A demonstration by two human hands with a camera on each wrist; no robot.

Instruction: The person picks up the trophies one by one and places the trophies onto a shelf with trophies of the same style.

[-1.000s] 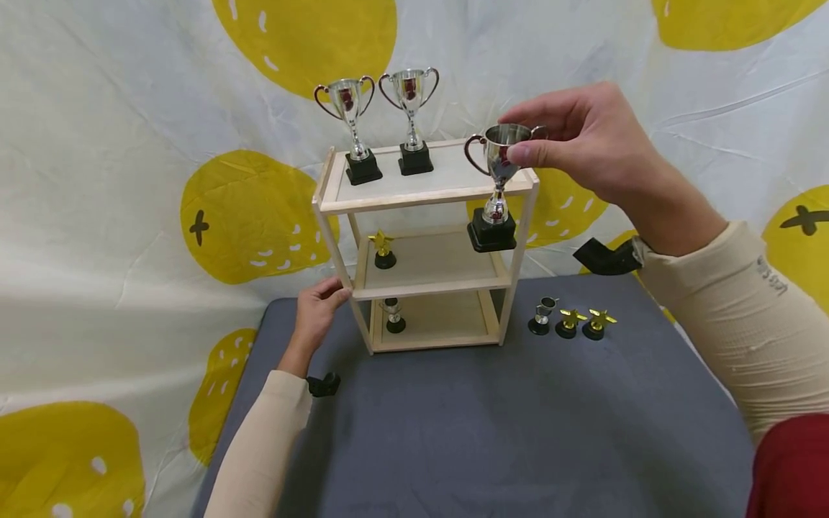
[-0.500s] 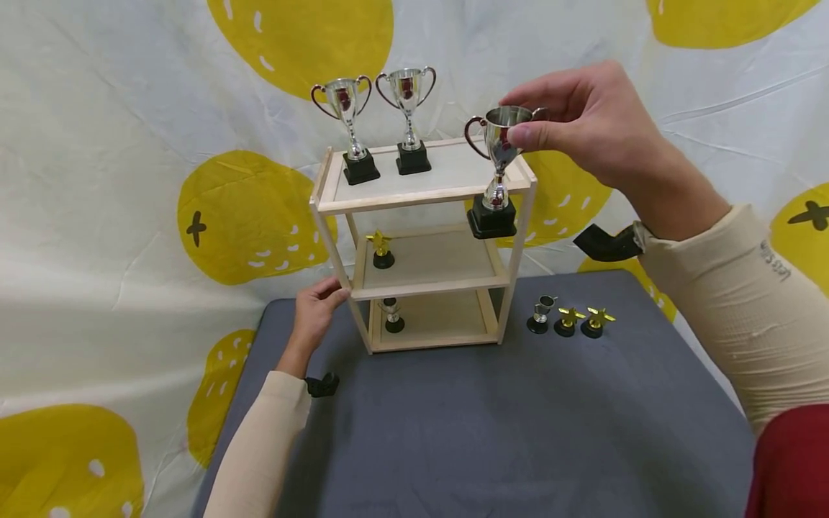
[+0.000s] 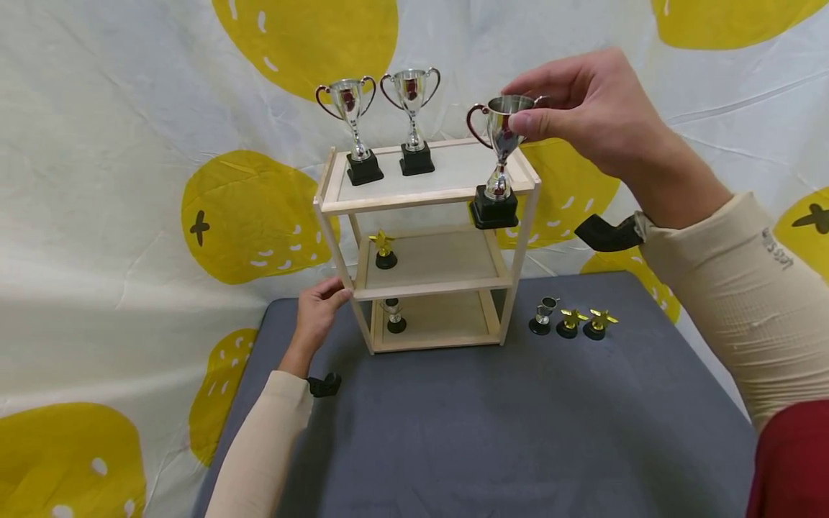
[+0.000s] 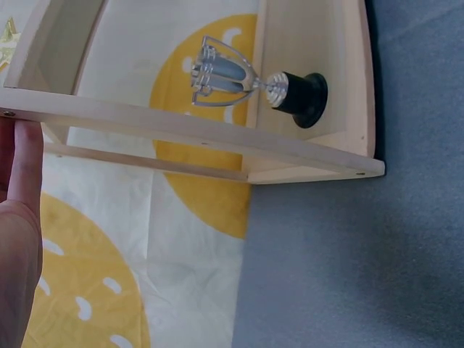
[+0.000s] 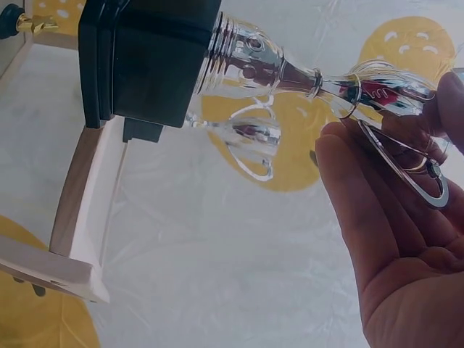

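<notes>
The right hand [image 3: 599, 126] has lifted its pinched trophy cup [image 3: 498, 188] nearer top-tier height; the left hand [image 3: 316, 309] grips the shelf unit [image 3: 427, 291].

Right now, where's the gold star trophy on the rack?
In the head view, the star stands at the left end of the middle shelf, above the small silver cup.

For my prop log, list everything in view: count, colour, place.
Table: one, grey, below
Backdrop: one, white and yellow, behind
Rack: one, pale, on table
Large cups: two, silver, rack top
Held cup: one, silver, in right hand
Small cups: two, silver, rack bottom and table
Stars: three, gold, one mid-rack, two on table
Unclear item: one, red, lower right edge
Wrist devices: two, black, wrists
Sleeves: two, beige, arms
Left hand: one, at rack's left post
Right hand: one, at held cup
</notes>
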